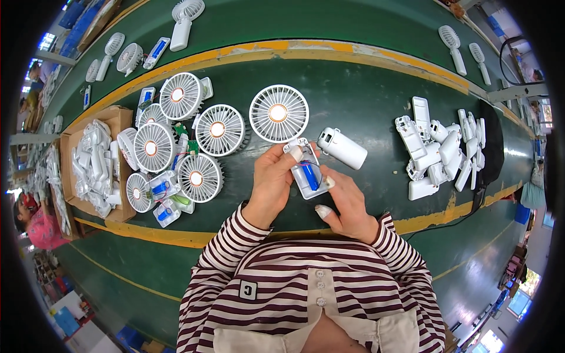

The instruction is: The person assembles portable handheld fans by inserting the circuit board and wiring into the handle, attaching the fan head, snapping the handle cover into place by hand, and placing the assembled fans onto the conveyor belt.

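Both hands' fingers (296,154) closed around open white fan (279,114) handle with blue battery (310,175).

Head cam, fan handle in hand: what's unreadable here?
- Head view: lower half of the open fan handle, covered by the left hand and right hand.
- Wiring beside the blue battery: too small.
- Cardboard box contents: white parts, blurred by the fisheye rim.
- White housing pile: individual pieces overlap.
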Tool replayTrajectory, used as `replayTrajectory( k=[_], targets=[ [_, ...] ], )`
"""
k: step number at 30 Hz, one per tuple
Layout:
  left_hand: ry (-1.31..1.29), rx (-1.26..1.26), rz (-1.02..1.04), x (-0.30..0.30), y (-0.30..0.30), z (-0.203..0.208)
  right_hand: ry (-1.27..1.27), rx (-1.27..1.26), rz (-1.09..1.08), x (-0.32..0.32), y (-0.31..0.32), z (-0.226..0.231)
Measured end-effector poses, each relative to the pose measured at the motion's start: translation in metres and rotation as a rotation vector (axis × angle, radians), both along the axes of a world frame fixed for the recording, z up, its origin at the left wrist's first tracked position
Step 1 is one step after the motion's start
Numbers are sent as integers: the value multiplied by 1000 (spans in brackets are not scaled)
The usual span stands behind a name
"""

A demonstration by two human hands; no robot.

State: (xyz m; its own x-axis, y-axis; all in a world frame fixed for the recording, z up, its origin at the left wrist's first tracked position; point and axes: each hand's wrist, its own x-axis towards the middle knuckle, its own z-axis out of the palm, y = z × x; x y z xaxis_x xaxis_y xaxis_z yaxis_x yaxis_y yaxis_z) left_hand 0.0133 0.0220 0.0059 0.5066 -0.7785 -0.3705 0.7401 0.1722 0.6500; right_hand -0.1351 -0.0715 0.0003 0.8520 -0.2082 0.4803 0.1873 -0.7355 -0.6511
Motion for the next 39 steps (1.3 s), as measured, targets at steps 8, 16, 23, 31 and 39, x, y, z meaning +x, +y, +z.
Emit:
replayTrajectory(
  k=[8,16,23,31,39],
  targets=[
    [23,45,-23,-2,1,1,132,-403,104,-4,-9,3],
    [42,91,-83,0,1,1,102,-425,183,1,-21,18],
    [66,138,-134,-1,1,0,120,-14,25,12,-22,22],
    [174,41,-229,5,10,-5,46,-179,-36,41,-36,16],
    [62,125,-258,2,14,-5,106,-369,64,53,-40,26]
  ],
)
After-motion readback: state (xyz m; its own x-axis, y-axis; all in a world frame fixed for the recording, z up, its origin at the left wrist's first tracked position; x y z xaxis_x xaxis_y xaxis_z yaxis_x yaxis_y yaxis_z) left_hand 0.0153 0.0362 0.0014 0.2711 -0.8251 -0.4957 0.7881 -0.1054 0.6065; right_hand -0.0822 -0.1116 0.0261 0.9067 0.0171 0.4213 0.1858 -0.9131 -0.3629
